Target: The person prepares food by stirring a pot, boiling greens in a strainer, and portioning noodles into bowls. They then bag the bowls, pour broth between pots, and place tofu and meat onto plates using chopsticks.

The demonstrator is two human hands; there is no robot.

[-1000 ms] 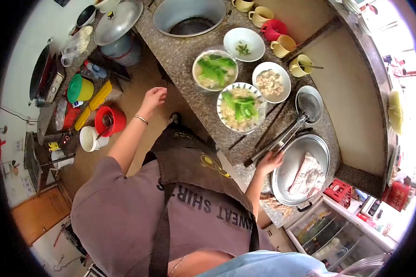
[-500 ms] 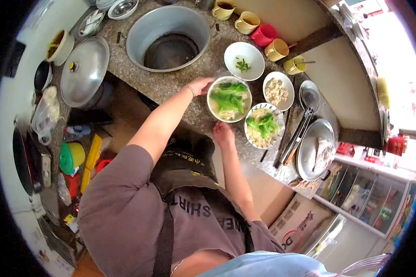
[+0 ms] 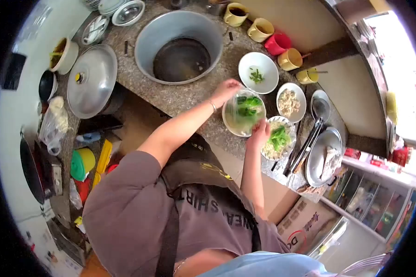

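A bowl of soup with green leaves (image 3: 244, 121) stands on the counter, with clear, shiny plastic (image 3: 235, 105) over part of it. My left hand (image 3: 226, 91) is closed at the bowl's upper edge, its fingers on the plastic. At the lower right rim my right hand (image 3: 260, 133) is pinched, also at the plastic as far as I can see. Beside it sits a patterned bowl of noodles and greens (image 3: 278, 139), partly hidden by my right hand. Above are a white bowl with chopped greens (image 3: 258, 73) and a white bowl of pale shredded food (image 3: 290, 102).
A large metal pot (image 3: 180, 48) and its lid (image 3: 93, 82) are at the upper left. Several cups, one red (image 3: 278, 44), line the back wall. Ladles (image 3: 309, 138) and a metal tray with a cloth (image 3: 320, 161) lie on the right.
My left hand has moved onto the upper part of the bowl, my right hand up to its right rim. Clear plastic now shows across the bowl. The whole view has shifted slightly.
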